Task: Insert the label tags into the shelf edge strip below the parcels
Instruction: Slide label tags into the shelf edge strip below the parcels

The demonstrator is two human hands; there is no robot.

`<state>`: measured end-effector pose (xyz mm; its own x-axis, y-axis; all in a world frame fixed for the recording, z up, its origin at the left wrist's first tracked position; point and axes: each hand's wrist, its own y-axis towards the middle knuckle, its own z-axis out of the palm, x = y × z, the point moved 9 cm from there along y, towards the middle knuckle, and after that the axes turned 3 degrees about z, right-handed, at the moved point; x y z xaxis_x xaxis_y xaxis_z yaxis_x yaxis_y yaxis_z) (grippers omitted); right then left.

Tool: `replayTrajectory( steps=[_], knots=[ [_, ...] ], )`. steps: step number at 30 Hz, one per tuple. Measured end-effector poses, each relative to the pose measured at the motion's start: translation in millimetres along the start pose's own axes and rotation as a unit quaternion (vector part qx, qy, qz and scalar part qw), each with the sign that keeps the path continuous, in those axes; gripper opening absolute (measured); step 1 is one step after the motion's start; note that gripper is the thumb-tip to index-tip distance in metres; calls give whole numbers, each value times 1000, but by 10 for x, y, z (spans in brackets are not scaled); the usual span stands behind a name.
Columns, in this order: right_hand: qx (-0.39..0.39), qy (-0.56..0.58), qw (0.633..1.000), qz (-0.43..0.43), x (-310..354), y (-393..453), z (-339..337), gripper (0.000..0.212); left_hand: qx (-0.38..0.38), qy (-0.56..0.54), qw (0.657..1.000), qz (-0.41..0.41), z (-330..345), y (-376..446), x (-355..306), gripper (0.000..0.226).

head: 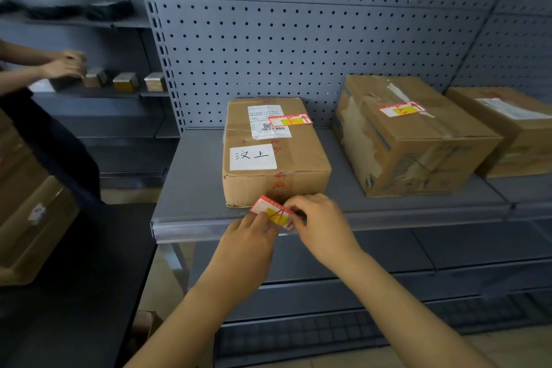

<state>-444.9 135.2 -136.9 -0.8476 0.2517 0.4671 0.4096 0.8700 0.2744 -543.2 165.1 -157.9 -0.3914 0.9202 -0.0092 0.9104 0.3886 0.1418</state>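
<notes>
A red, white and yellow label tag [272, 212] is pinched between my left hand [250, 234] and my right hand [321, 222]. It sits tilted just above the clear shelf edge strip [191, 229], in front of the left parcel [273, 149]. That cardboard parcel carries a white handwritten sticker and another red-yellow tag [290, 120] lying on its top. A second parcel [412, 134] to the right has a similar tag [400, 109] on top. A third parcel [507, 128] stands at the far right.
Grey pegboard [298, 39] backs the shelf [194, 182]. A person [44, 92] at the left handles small boxes [125, 82] on a neighbouring shelf. Cardboard boxes [30, 218] are stacked at the left on a dark surface. Lower shelves run beneath.
</notes>
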Motion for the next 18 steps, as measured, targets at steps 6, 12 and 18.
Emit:
replayTrajectory(
  steps=[6,12,18],
  knots=[
    [30,-53,998,-5,36,-50,17,37,-9,12,1000,9,-144,-28,-20,27],
    [5,-63,998,10,3,-194,-307,39,-23,42,998,36,-508,97,-206,23],
    [7,-93,992,80,-294,-487,-689,26,-65,0,991,115,-694,402,-742,19]
  ],
)
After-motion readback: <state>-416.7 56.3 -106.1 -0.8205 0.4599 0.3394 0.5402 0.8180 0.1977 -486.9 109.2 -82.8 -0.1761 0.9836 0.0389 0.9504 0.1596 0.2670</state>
